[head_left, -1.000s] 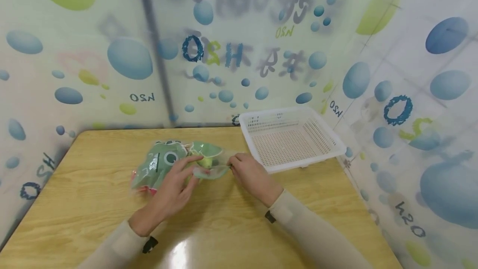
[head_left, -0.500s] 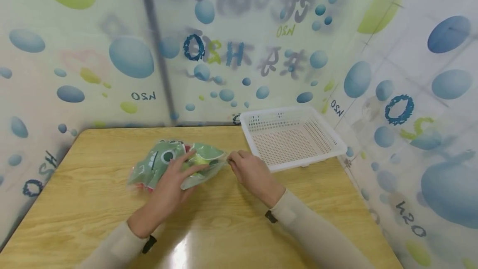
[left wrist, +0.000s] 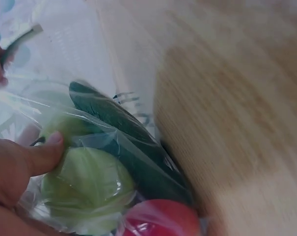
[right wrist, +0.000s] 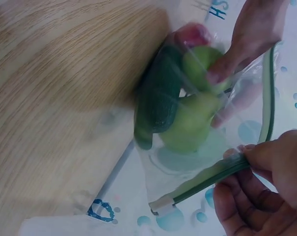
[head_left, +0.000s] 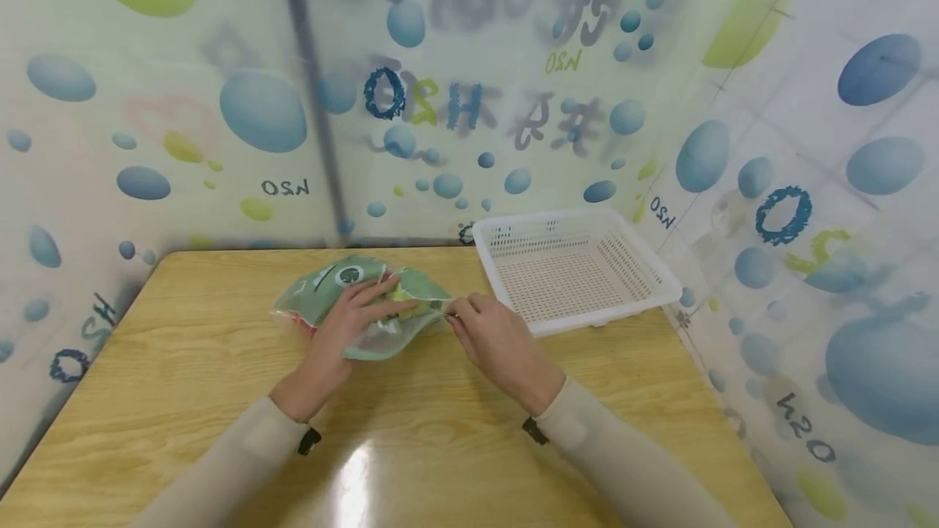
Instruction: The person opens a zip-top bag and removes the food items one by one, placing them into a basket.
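Observation:
A clear zip-lock bag with a green cartoon face on it lies on the table. Through the plastic show a dark green cucumber, a green pear, a round green fruit and a red fruit. My left hand holds the bag around its contents, its thumb against the round green fruit. With thumb and fingers, my right hand pinches the green zip strip at the bag's mouth. A white slider sits at one end of that strip.
Behind my right hand a white plastic basket stands at the back right of the wooden table. Curtains printed with blue and green spots hang behind the table and along its right side.
My left hand has moved forward, and the cartoon-face end of the bag has shifted up and to the right. My right hand keeps its pinch in nearly the same spot.

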Demonstrator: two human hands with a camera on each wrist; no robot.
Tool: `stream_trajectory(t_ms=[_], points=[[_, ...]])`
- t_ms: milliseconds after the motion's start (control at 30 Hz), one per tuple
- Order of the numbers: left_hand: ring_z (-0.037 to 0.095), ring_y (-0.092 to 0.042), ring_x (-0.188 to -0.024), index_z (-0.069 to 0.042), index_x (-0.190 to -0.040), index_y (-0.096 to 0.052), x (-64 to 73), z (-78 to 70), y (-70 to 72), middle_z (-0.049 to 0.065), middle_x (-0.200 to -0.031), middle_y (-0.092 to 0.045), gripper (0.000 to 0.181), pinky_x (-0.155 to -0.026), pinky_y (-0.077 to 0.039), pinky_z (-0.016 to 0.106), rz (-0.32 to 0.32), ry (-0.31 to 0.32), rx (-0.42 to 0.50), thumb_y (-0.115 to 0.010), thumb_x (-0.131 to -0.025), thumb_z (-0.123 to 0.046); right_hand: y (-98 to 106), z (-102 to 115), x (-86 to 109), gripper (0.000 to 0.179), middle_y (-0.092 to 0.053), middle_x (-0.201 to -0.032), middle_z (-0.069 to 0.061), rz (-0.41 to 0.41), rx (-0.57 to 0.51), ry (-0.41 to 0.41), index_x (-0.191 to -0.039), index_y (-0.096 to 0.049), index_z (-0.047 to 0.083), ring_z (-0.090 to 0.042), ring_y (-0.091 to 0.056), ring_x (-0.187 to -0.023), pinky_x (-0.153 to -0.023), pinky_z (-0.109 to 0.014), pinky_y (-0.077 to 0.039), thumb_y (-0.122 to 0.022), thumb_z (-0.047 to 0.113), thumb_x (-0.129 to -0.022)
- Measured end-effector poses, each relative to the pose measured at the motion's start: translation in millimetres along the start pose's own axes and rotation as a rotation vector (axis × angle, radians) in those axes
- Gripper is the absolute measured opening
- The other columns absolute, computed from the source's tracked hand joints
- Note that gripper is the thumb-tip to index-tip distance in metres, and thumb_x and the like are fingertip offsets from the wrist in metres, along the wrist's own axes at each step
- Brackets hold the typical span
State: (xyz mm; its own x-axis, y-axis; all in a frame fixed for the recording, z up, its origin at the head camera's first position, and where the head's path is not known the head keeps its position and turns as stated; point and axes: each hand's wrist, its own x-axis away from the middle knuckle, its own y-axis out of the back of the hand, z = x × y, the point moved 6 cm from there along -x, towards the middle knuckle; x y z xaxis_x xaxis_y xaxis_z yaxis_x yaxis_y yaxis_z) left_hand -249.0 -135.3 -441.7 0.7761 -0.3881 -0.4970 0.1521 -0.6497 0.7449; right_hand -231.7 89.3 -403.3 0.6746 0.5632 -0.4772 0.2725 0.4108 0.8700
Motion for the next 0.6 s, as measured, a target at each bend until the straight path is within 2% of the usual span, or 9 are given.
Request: stream_trajectory(t_ms=[100,167,233,333,400,467,500,567,600], points=[[0.050,-0.056,-0.161,-0.024,-0.138,-0.087,-6.6,5.2,-1.6,0.020,-0.170,-0.065,0.037,-0.132,-0.039,0.074,-0.017,-0.002,0.026,-0.063,-0.113,-0.013,1.3,0.6,1.6,0.012,-0.077,-0.101,-0.003,-0.019,0.005,0.005,-0.124,-0.079,0.011,-0.012,-0.072,-0.082,-0.070,-0.027,-0.063,-0.080,0.015,-0.112],[0.052,-0.058,-0.159,-0.022,-0.135,-0.088,-7.6,8.1,0.4,0.020,-0.166,-0.068,0.036,-0.132,-0.036,0.079,-0.038,-0.003,0.064,-0.064,-0.112,-0.009,1.2,0.6,1.1,0.012,-0.076,-0.101,-0.003,-0.027,0.003,0.001,-0.124,-0.080,0.010,-0.012,-0.071,-0.082,-0.070,-0.027,-0.063,-0.080,0.014,-0.112],[0.055,-0.062,-0.153,-0.015,-0.132,-0.088,-6.8,9.7,4.8,0.024,-0.161,-0.071,0.034,-0.130,-0.035,0.084,-0.062,-0.014,0.111,-0.072,-0.105,-0.002,0.0,0.1,0.5,0.013,-0.077,-0.102,-0.003,-0.024,0.001,-0.007,-0.124,-0.080,0.010,-0.013,-0.071,-0.082,-0.070,-0.027,-0.063,-0.080,0.014,-0.112],[0.056,-0.065,-0.148,-0.007,-0.136,-0.084,-1.5,8.2,17.6,0.026,-0.157,-0.073,0.048,-0.127,-0.040,0.085,-0.043,-0.004,0.122,-0.085,-0.091,0.011,-1.0,-0.8,-0.6,0.013,-0.078,-0.103,-0.003,-0.020,-0.014,-0.020,-0.124,-0.081,0.010,-0.012,-0.073,-0.083,-0.070,-0.027,-0.063,-0.080,0.014,-0.112],[0.053,-0.069,-0.144,-0.007,-0.141,-0.082,1.0,3.4,29.7,0.025,-0.156,-0.074,0.058,-0.121,-0.051,0.079,0.002,0.017,0.078,-0.093,-0.086,0.009,-1.6,-1.7,-1.1,0.012,-0.078,-0.104,-0.003,-0.017,-0.022,-0.027,-0.123,-0.082,0.010,-0.012,-0.074,-0.084,-0.070,-0.027,-0.063,-0.080,0.014,-0.112],[0.045,-0.078,-0.121,-0.012,-0.147,-0.080,2.4,-3.5,43.2,0.019,-0.156,-0.076,0.065,-0.104,-0.065,0.063,0.068,0.056,0.024,-0.100,-0.086,0.000,-2.3,-3.1,-1.2,0.011,-0.079,-0.104,-0.003,-0.019,-0.024,-0.035,-0.122,-0.082,0.010,-0.012,-0.074,-0.084,-0.069,-0.028,-0.063,-0.081,0.015,-0.112],[0.041,-0.078,-0.110,-0.014,-0.148,-0.079,2.3,-7.6,49.8,0.016,-0.155,-0.077,0.066,-0.094,-0.068,0.056,0.093,0.071,0.000,-0.103,-0.086,-0.006,-3.2,-3.9,-0.9,0.011,-0.079,-0.103,-0.003,-0.019,-0.023,-0.039,-0.121,-0.083,0.010,-0.012,-0.075,-0.083,-0.069,-0.028,-0.063,-0.081,0.015,-0.111],[0.032,-0.074,-0.097,-0.018,-0.150,-0.079,1.3,-17.4,61.4,0.012,-0.153,-0.079,0.068,-0.081,-0.064,0.046,0.127,0.090,-0.025,-0.105,-0.087,-0.018,-4.9,-5.1,-0.2,0.010,-0.079,-0.102,-0.002,-0.015,-0.022,-0.045,-0.120,-0.084,0.010,-0.012,-0.075,-0.083,-0.069,-0.029,-0.064,-0.081,0.016,-0.111],[0.030,-0.074,-0.095,-0.019,-0.151,-0.078,0.3,-23.0,65.6,0.010,-0.152,-0.079,0.069,-0.079,-0.063,0.045,0.137,0.088,-0.038,-0.106,-0.088,-0.023,-5.5,-5.2,-0.1,0.010,-0.079,-0.102,-0.002,-0.012,-0.023,-0.048,-0.119,-0.084,0.010,-0.013,-0.075,-0.084,-0.070,-0.029,-0.064,-0.081,0.016,-0.111]])
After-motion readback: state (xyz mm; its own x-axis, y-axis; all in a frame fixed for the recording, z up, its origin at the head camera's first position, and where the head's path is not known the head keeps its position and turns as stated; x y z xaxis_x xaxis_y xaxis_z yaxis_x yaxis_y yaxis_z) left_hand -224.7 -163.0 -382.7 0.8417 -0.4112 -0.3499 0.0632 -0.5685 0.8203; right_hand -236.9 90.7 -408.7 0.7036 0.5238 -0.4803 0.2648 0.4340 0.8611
